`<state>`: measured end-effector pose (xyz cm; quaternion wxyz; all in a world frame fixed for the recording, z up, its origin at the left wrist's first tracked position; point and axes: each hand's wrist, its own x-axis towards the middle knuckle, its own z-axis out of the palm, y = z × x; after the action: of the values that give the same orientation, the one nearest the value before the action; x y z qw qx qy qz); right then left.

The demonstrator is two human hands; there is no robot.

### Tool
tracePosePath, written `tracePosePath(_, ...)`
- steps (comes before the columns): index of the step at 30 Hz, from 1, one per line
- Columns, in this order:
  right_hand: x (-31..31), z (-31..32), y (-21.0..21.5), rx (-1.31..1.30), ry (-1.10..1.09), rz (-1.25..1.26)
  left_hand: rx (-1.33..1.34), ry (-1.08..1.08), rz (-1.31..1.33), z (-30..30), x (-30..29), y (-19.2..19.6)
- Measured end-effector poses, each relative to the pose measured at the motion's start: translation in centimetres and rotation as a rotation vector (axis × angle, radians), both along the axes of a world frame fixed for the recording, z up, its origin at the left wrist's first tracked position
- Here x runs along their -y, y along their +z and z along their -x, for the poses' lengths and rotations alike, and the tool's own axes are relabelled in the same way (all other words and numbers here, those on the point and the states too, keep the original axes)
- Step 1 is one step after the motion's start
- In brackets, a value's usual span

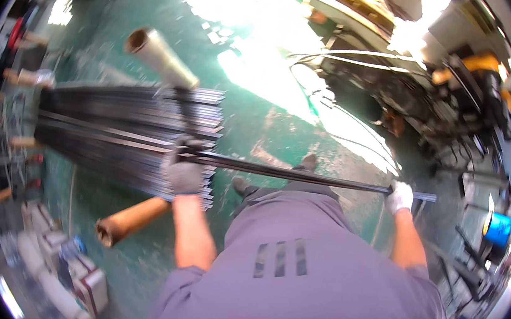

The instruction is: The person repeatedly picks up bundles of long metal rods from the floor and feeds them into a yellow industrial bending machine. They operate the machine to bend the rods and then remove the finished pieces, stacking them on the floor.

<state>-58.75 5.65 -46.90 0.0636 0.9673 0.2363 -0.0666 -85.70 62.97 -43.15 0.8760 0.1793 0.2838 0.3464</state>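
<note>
Long, thin dark metal bars (304, 176) run crosswise in front of my body, several side by side or a narrow bundle; I cannot tell their number. My left hand (183, 171), in a grey-white work glove and somewhat blurred, is closed round them over the right end of a stack. Near their right end, my right hand (400, 197) grips them in a white glove, with a short length sticking out beyond it. The stack of similar metal bars (107, 105) lies at the left, its ends uneven. Where the held bars end past my left hand is unclear.
A pale cardboard tube (166, 61) sticks out beyond the stack's far side, and a brown tube (129, 221) on its near side. Cables (355, 56) and machinery (465, 89) fill the far right. White boxes (90, 282) stand at lower left on the green floor (128, 277).
</note>
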Motion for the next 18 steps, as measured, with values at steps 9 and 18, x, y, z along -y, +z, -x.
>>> tracePosePath(9,8.2,-9.2,-5.1,-0.723,-1.255,-2.549,0.143,-0.226,-0.094,-21.5,10.0,10.8)
tracePosePath(18,4.7,-21.5,-1.1,-0.412,-1.146,-2.799,0.287,-0.697,-0.349,-41.2,17.2,13.2)
